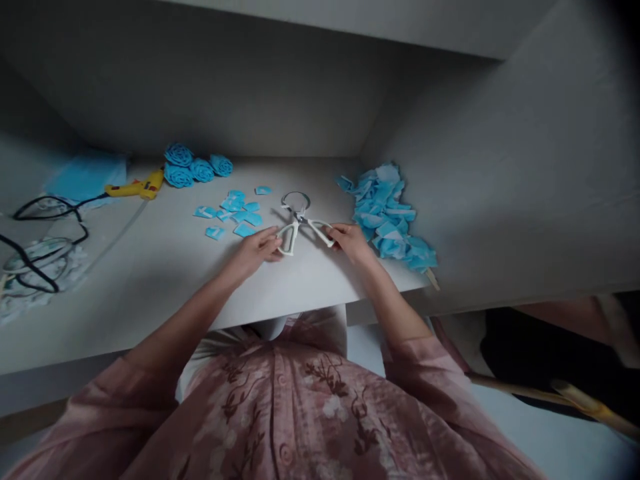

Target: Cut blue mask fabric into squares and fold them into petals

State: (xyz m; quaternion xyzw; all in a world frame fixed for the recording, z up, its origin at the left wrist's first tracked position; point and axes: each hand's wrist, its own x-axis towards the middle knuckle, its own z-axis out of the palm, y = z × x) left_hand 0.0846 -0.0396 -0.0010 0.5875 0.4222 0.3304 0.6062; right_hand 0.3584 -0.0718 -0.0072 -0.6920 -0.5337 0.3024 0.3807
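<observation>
A pair of scissors (289, 240) with pale handles lies low over the table, its handles spread wide apart. My left hand (257, 248) has its fingers closed on the left handle loop. On the other loop, my right hand (351, 241) is closed the same way. Just beyond the pivot is a round, thin-rimmed ring (296, 194); I cannot tell whether the blades touch it. Small cut blue pieces (235, 200) are scattered left of the scissors. A heap of crumpled blue pieces (383, 207) is beside my right hand.
Several blue rolled flowers (202, 170) stand at the back left. Near them lies a yellow glue gun (150, 185) with a black cord (75, 210). Blue sheets (87, 175) and a white lacy bundle (43, 267) are far left. Walls enclose the table, with a ledge overhead.
</observation>
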